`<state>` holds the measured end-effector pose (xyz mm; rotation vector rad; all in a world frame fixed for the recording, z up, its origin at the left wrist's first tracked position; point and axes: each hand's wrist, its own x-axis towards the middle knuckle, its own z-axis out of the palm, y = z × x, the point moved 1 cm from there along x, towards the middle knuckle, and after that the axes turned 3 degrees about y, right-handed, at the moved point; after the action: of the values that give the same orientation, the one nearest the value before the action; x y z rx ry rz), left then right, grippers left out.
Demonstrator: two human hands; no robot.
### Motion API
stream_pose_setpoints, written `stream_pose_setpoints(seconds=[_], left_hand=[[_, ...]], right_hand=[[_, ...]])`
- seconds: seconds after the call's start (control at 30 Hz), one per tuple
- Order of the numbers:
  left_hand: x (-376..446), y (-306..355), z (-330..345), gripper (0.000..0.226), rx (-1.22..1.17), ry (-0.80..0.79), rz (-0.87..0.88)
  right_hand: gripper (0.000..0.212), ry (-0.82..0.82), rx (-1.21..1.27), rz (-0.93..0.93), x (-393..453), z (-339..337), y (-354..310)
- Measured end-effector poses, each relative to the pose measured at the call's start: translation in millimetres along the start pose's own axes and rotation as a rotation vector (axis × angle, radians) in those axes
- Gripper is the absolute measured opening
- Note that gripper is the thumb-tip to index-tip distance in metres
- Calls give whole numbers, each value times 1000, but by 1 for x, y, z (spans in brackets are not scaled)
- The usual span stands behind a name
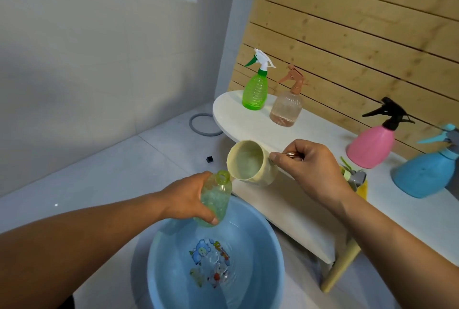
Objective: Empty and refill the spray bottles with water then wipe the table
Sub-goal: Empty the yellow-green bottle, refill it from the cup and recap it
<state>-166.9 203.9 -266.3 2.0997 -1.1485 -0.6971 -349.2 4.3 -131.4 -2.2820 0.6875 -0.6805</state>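
My left hand (pixel 185 197) grips an uncapped pale green bottle (pixel 217 199), tilted with its open neck pointing up toward a cream cup (pixel 250 163). My right hand (pixel 308 167) holds that cup by its handle, tipped on its side with the rim just above the bottle's mouth. Both hang over a blue basin (pixel 159 259) holding a little water. On the white table (pixel 397 214) stand a green spray bottle (pixel 255 85), a clear brownish spray bottle (pixel 288 102), a pink one (pixel 372 144) with a black head and a blue one (pixel 424 172).
A loose spray head (pixel 354 177) lies on a yellow cloth (pixel 363 191) behind my right wrist. A grey ring (pixel 192 126) and a small black cube (pixel 210 159) lie on the tiled floor. A wooden slat wall (pixel 360 23) backs the table.
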Motion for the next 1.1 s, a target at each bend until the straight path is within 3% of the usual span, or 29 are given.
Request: stream_pose_setpoints(seconds=[1.1], left_hand=[[3, -3, 8, 92, 46, 2, 8]], right_hand=[[25, 86, -278, -219, -11, -6, -33]])
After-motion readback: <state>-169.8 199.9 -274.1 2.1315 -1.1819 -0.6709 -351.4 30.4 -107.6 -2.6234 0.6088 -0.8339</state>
